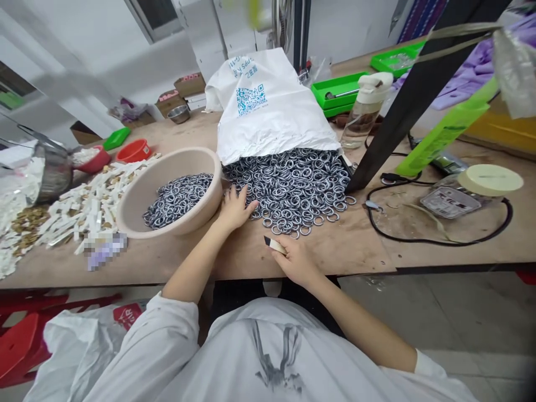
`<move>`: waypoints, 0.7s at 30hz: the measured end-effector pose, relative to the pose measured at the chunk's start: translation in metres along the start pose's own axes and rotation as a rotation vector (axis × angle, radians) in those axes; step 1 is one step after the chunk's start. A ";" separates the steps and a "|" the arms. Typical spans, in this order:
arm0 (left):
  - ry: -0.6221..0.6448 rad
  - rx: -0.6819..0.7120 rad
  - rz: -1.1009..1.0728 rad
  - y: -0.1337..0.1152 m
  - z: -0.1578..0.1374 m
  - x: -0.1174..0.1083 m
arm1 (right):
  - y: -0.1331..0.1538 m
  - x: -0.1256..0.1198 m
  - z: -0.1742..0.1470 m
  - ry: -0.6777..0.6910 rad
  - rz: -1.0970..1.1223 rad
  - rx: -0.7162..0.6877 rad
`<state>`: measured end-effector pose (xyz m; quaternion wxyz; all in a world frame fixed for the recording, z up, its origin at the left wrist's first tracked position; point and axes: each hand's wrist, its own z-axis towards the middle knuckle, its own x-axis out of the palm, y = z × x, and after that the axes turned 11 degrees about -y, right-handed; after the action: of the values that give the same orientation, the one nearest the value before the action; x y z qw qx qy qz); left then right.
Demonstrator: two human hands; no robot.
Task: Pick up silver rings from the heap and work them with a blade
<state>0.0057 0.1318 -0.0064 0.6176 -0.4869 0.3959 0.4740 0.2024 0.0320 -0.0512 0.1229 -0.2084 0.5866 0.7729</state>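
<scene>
A heap of dark grey metal rings (293,192) spills from the mouth of a white sack (285,120) onto the wooden table. At the heap's left edge lies my left hand (235,211), palm down, fingers spread and touching rings. Close by on its left is a beige basin (125,215) with more of the same rings inside. My right hand (296,261), just in front of the heap, is closed around a small cream-handled tool with a slanted black tip (275,245). Its exact kind is unclear; the tip points left, apart from the rings.
Left of the basin lie many white strips (94,212) and a red bowl (134,149). A dark slanted post (402,95) rises right of the heap. Beyond it are a water bottle (363,114), a lidded jar (454,195) and a looped black cable (419,239).
</scene>
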 end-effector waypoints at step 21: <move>0.352 -0.406 -1.518 -0.044 -0.058 -0.002 | 0.013 -0.014 0.029 -0.310 0.237 0.089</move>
<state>0.0464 0.0715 -0.0068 0.5991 -0.7936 -0.0456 -0.0962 0.2044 0.0564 -0.0268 0.1291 -0.0107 0.6145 0.7782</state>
